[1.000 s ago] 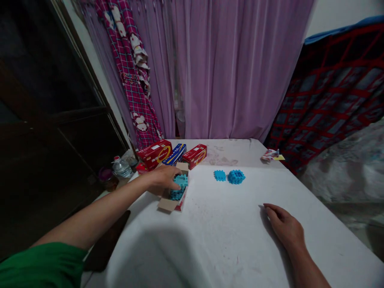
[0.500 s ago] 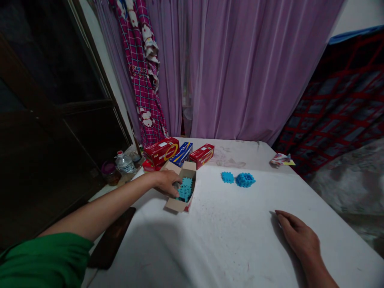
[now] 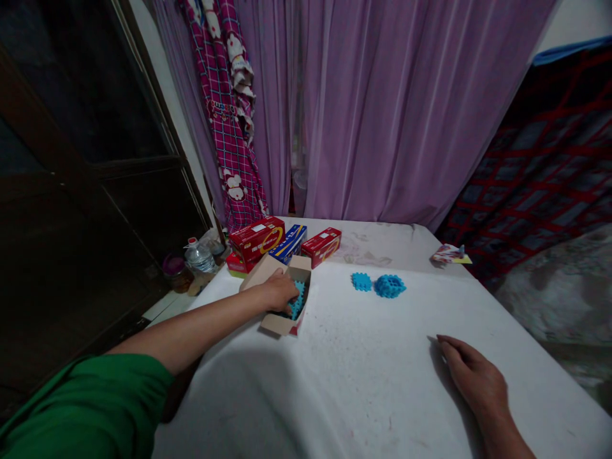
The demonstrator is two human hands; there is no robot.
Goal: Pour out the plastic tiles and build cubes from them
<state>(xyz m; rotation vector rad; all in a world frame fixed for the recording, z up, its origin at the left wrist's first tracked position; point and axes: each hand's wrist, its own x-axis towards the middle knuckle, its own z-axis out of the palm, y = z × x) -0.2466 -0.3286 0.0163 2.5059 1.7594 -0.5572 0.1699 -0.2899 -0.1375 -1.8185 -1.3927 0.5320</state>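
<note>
My left hand [image 3: 279,293] reaches into an open cardboard box [image 3: 276,324] at the left of the table. Its fingers are curled down against the blue interlocking tiles [image 3: 299,298] inside, closing on one; the fingertips are partly hidden. My right hand [image 3: 477,376] rests on its side on the table at the right, fingers loosely extended, holding nothing. Toward the table's middle lies a flat blue tile [image 3: 361,282] with a toothed edge. Just right of it sits a hollow blue piece [image 3: 390,286] built of such tiles.
Red boxes [image 3: 257,241] and a blue box [image 3: 289,245] stand behind the open carton, with another red box [image 3: 321,247] beside them. A crumpled colourful packet [image 3: 448,254] lies at the far right of the white-covered table [image 3: 354,370]. Purple curtains hang behind.
My left hand has moved right and deeper into the box, now covering more of the blue tiles. My right hand has stayed in place.
</note>
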